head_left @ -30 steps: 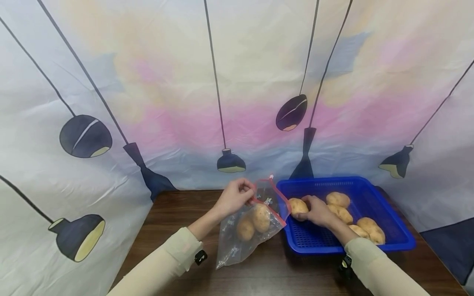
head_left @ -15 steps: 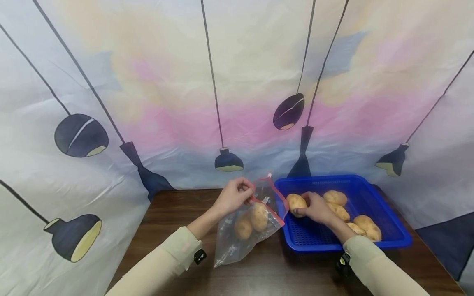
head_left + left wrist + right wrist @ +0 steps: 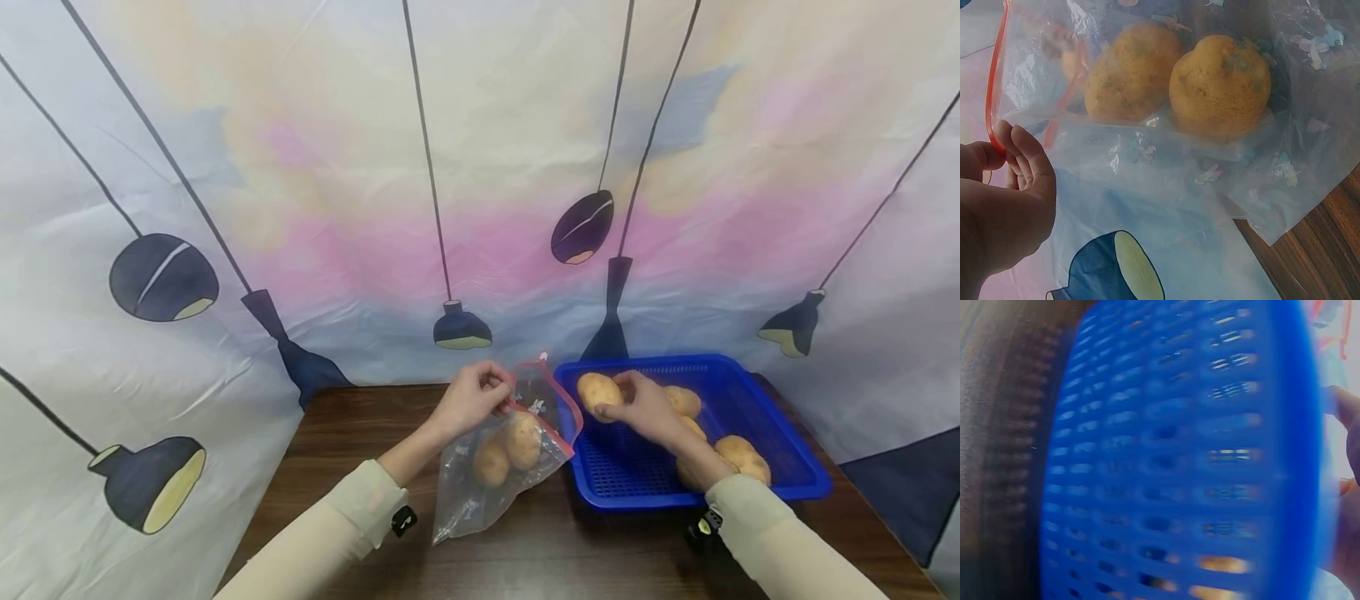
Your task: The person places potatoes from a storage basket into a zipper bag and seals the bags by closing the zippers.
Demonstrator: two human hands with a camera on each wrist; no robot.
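My left hand [image 3: 474,398] pinches the red-edged rim of a clear zip bag [image 3: 480,508], as the left wrist view also shows. The bag's mouth gapes toward the right. Two potatoes [image 3: 1219,87] lie inside the bag. My right hand [image 3: 648,408] grips another potato [image 3: 600,396] by its right side, raised over the left part of a blue plastic basket [image 3: 637,502]. In the right wrist view the basket's slotted wall hides most of the work, and only part of the right hand [image 3: 1347,431] shows at the edge.
Several more potatoes [image 3: 742,457] lie in the right half of the basket, partly behind the right forearm. Bag and basket stand side by side on a dark wooden table [image 3: 360,433]. A cloth backdrop [image 3: 337,208] printed with lamps hangs behind the table.
My right hand has lifted the potato upward from the basket's left side. The left hand and the bag have hardly moved; the whole head view has shifted slightly.
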